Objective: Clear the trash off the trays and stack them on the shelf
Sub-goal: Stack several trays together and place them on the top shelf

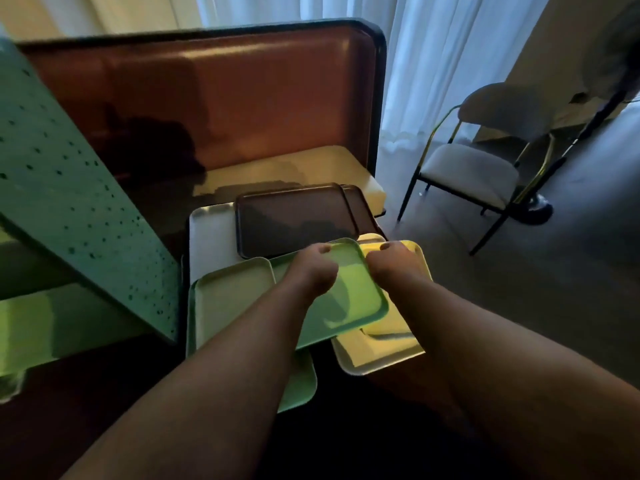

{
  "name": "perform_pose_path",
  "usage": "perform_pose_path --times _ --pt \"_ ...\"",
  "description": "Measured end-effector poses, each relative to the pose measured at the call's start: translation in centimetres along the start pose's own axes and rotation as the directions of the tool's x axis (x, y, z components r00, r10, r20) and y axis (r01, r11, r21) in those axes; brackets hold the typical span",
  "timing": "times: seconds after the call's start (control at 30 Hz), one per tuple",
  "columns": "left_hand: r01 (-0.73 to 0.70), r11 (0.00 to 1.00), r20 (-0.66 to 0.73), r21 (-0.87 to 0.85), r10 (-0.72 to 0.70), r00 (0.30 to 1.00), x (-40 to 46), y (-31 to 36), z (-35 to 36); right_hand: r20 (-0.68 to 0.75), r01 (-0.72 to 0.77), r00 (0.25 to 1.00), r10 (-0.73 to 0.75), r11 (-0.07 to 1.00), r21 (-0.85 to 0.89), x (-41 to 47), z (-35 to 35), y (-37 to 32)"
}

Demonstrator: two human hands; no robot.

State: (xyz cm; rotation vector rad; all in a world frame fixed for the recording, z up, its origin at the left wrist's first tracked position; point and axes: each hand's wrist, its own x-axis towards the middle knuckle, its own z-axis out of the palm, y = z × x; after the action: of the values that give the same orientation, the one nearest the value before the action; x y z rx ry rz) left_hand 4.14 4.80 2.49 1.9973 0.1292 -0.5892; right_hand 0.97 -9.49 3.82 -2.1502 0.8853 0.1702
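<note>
- Both hands reach to the centre of the frame, arms entering from the bottom.
- The left hand [313, 268] grips the far edge of the green tray [349, 292], fingers curled over its rim.
- The right hand [391, 265] grips the far rim of a yellow tray [414, 252], just right of the green tray.
- The green tray lies tilted across the pile, overlapping a pale green tray [232, 299] on its left and the yellow tray on its right.
- Another green tray [299, 386] pokes out below, toward the bottom centre.
- A cream tray [374, 358] sits under the yellow one, lower right of the pile.
- 2 dark trays [294, 220] lie stacked just beyond the hands; the lower one sticks out to the right.
- A white tray [207, 237] shows left of the dark ones.
- A brown booth back [207, 98] fills the upper centre, with a cream seat cushion [311, 164] below it.
- A green speckled panel [69, 202] slants across the left.
- A grey chair [485, 161] stands at the right, before white curtains [433, 64].
</note>
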Motion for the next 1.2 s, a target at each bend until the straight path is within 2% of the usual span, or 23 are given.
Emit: perform_pose_path --times 0.1,0.23,0.4,0.5,0.67,0.77,0.9,1.03,1.2 --pt "0.045 0.999 0.016 -0.005 -0.045 0.999 0.3 -2.3 -0.6 -0.086 -0.088 0.993 0.075 0.983 -0.158 1.6 0.5 2.6" --pt "0.042 0.997 0.07 -0.061 -0.038 0.997 1.7 -2.8 0.2 -0.173 -0.088 0.984 0.028 0.933 -0.348 4.0 -0.4 6.2" --pt "0.006 0.997 0.163 -0.071 0.006 0.987 2.3 -0.9 3.8 -0.174 -0.2 0.974 0.144 0.908 -0.368 6.8 -1.0 9.0" --pt "-0.014 0.999 0.22 -0.03 0.021 0.975 2.8 0.4 6.4 -0.156 -0.234 0.969 0.193 0.92 -0.315 8.1 -1.2 9.9" --pt "-0.005 0.997 0.179 0.083 -0.01 0.984 3.4 1.5 9.2 -0.104 -0.226 0.972 0.211 0.961 -0.158 10.1 -2.4 11.8" --pt "-0.001 0.989 0.114 0.148 -0.017 0.993 3.4 1.7 9.0 -0.2 -0.171 0.964 0.174 0.985 0.036 10.8 -4.4 11.2" --pt "0.051 0.973 -0.024 0.226 -0.047 0.999 3.0 1.2 6.8 -0.312 -0.04 0.944 0.106 0.976 0.212 10.9 -6.4 9.7" --pt "0.042 0.963 -0.103 0.266 -0.015 0.995 2.3 0.1 3.7 -0.268 0.053 0.963 0.006 0.976 0.21 9.9 -4.5 6.5" --pt "0.132 0.938 -0.129 0.32 -0.095 0.987 1.0 -3.5 -2.1 -0.387 0.096 0.922 -0.005 0.972 0.217 8.9 -2.6 0.8"
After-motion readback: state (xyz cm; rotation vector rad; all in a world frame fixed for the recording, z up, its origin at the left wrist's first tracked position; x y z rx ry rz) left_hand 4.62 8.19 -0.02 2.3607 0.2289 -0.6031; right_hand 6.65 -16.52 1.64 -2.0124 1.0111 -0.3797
